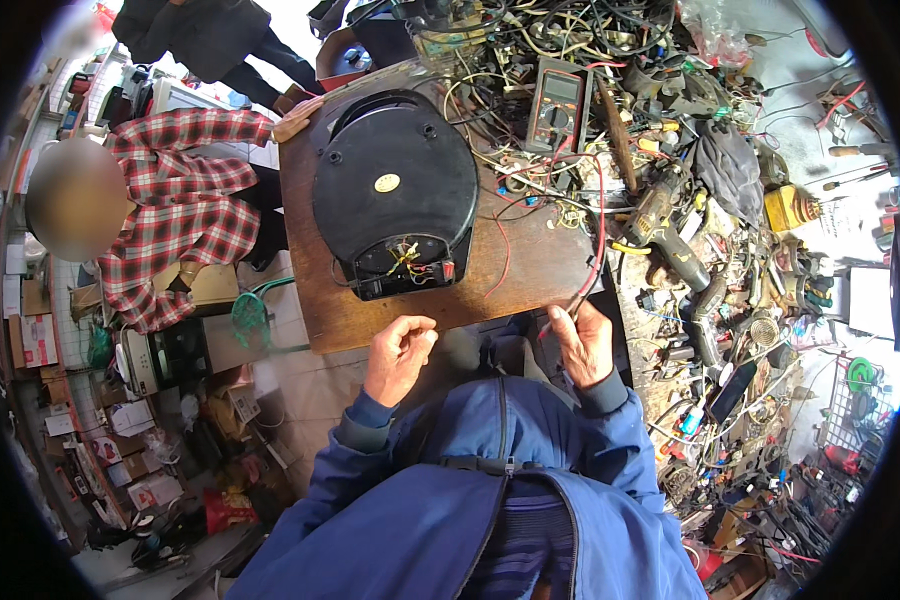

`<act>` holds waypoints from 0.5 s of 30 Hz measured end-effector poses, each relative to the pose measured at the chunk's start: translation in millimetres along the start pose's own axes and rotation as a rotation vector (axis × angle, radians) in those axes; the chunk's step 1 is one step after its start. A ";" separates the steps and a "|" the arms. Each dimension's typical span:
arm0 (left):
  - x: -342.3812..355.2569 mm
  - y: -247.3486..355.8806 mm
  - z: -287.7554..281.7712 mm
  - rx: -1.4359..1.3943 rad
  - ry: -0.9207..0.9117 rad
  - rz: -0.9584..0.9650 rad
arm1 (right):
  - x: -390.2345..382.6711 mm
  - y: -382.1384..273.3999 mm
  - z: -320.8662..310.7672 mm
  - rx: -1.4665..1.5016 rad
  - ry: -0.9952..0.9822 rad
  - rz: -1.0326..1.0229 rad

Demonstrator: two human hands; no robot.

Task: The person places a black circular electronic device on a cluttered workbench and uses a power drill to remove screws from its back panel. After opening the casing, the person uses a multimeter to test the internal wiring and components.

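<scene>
A black round appliance [392, 190] lies on the wooden board [320, 310], exposed wires and terminals [410, 262] at its near end. Below that end, my left hand [400, 358] has curled, closed fingers; what they hold, if anything, is hidden. My right hand [583, 345] pinches red and black leads [592, 268] at the board's near right edge. A multimeter [555, 105] lies beyond, among tangled cables. A loose red wire [502, 260] runs beside the appliance.
A person in a checked shirt [180, 210] is on the left, one hand on the board's edge; another in dark clothes [185, 35] stands behind. A cluttered bench [700, 300] holding a power tool [660, 205] fills the right. Shelves [40, 340] line the far left.
</scene>
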State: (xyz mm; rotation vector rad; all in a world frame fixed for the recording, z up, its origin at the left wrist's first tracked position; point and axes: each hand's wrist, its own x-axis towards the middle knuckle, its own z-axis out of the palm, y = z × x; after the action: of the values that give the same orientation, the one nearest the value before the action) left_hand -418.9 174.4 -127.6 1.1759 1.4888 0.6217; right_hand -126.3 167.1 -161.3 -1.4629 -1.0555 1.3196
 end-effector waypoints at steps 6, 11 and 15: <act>-11.7 -11.3 -29.1 -0.011 0.076 -0.047 | 43.5 34.1 28.5 -0.363 0.233 -0.419; 5.6 -5.2 -38.9 0.177 0.130 0.077 | 63.1 102.1 45.4 -0.582 0.185 -0.364; 38.7 20.2 -41.2 0.475 0.117 0.293 | 58.6 107.4 52.3 -0.574 0.221 -0.418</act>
State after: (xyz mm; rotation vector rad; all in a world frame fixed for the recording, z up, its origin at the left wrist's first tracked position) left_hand -447.8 225.5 -115.1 1.7719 1.6289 0.5521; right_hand -170.2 199.5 -282.7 -1.6249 -1.5642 0.5637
